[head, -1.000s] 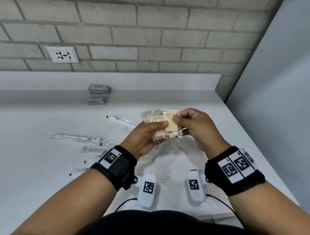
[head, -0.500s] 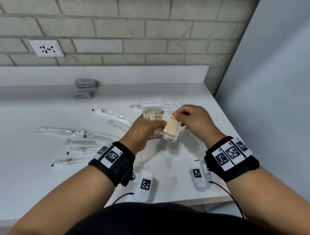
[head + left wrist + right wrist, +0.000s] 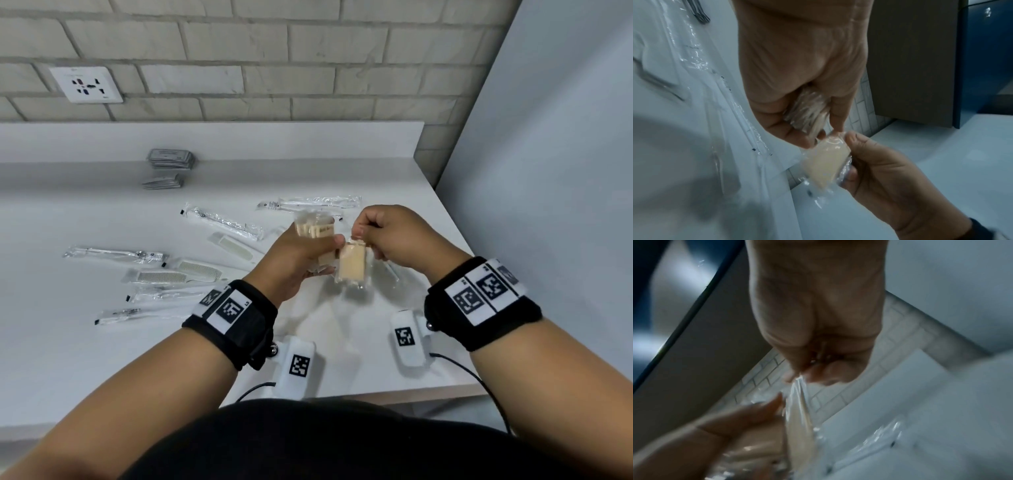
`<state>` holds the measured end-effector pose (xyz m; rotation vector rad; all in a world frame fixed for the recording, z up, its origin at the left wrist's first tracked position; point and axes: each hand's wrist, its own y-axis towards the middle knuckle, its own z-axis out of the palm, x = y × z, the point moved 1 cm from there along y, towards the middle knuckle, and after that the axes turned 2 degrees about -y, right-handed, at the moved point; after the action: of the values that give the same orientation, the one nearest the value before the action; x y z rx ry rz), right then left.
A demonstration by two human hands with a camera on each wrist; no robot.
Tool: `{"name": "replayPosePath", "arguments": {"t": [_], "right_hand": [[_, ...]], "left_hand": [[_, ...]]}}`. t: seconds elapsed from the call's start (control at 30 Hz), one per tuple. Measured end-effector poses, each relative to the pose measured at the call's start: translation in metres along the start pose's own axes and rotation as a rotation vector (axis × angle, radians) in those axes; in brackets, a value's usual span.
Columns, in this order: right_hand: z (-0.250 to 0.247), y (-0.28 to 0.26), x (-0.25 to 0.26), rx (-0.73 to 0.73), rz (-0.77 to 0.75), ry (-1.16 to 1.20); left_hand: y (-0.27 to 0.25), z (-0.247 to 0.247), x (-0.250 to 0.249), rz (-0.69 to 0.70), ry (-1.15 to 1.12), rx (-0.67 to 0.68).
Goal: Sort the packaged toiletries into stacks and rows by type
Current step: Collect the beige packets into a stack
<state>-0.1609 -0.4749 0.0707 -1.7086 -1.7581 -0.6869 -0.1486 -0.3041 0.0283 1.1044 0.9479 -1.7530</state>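
Note:
My left hand (image 3: pixel 301 260) grips a stack of cream soap packets (image 3: pixel 313 229) in clear wrap above the white counter (image 3: pixel 68 342). My right hand (image 3: pixel 380 236) pinches the top edge of a single cream packet (image 3: pixel 352 267), which hangs just right of the stack. In the left wrist view the stack (image 3: pixel 807 113) sits between my curled fingers and the single packet (image 3: pixel 826 164) is held by the right hand (image 3: pixel 879 170). In the right wrist view the packet (image 3: pixel 799 410) hangs edge-on from my fingertips (image 3: pixel 807 374).
Wrapped toothbrushes (image 3: pixel 222 221) (image 3: pixel 318 202) (image 3: pixel 113 255) and wrapped combs (image 3: pixel 171 275) (image 3: pixel 233 245) lie scattered at left and behind my hands. Two stacks of grey sachets (image 3: pixel 169 159) sit near the back ledge. A grey panel (image 3: pixel 548 171) bounds the counter on the right.
My right hand has drawn the single packet away from the stack and lowered it to the right. The left hand keeps hold of the stack.

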Motion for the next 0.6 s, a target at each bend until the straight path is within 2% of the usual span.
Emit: {"name": "replayPosePath", "arguments": {"t": [0.1, 0.23, 0.37, 0.6], "right_hand": [[0.003, 0.004, 0.001, -0.055, -0.008, -0.014], [0.002, 0.005, -0.009, -0.094, 0.068, 0.291], [0.008, 0.0, -0.022, 0.025, 0.146, 0.556], [0.012, -0.003, -0.027, 0.03, 0.185, 0.64]], "left_hand": [[0.001, 0.006, 0.002, -0.003, 0.025, 0.029], [0.006, 0.01, 0.005, 0.028, -0.05, -0.027], [0.011, 0.01, 0.006, 0.034, -0.126, -0.057], [0.016, 0.006, 0.012, -0.017, -0.136, -0.061]]}}
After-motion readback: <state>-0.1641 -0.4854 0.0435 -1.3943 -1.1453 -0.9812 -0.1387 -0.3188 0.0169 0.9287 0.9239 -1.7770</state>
